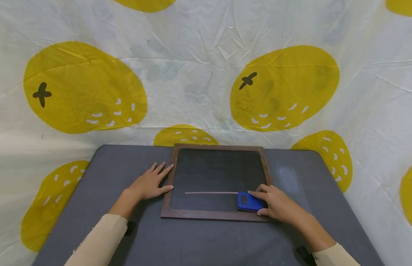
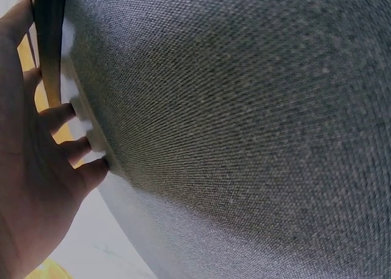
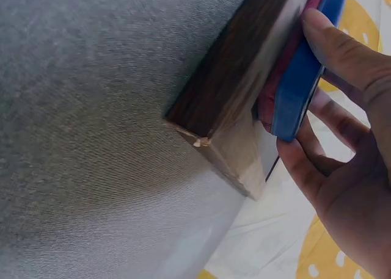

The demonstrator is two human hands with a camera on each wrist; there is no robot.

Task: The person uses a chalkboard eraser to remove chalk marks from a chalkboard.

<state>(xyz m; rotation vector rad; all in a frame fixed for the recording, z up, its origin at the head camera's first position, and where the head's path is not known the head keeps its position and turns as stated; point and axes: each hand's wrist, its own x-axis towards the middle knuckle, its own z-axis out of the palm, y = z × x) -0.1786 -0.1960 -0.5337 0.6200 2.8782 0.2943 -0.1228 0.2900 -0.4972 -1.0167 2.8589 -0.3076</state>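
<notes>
A small blackboard [image 1: 219,168] in a brown wooden frame [image 1: 219,147] lies on the table. My left hand [image 1: 149,184] has its fingers spread, with thumb and fingertips at the frame's left side. My right hand [image 1: 276,203] grips a blue chalkboard eraser [image 1: 247,201] between thumb and fingers, over the board's lower right. The right wrist view shows the eraser's reddish pad [image 3: 269,102] turned toward the board. A thin pale chalk line [image 1: 209,193] runs across the lower part of the board up to the eraser's left edge.
The table [image 1: 206,244] has a dark grey cloth-like surface. Behind and beside it hangs a white curtain [image 1: 189,74] with large yellow fruit prints. The frame's lower edge lies toward me, and its corner shows in the right wrist view.
</notes>
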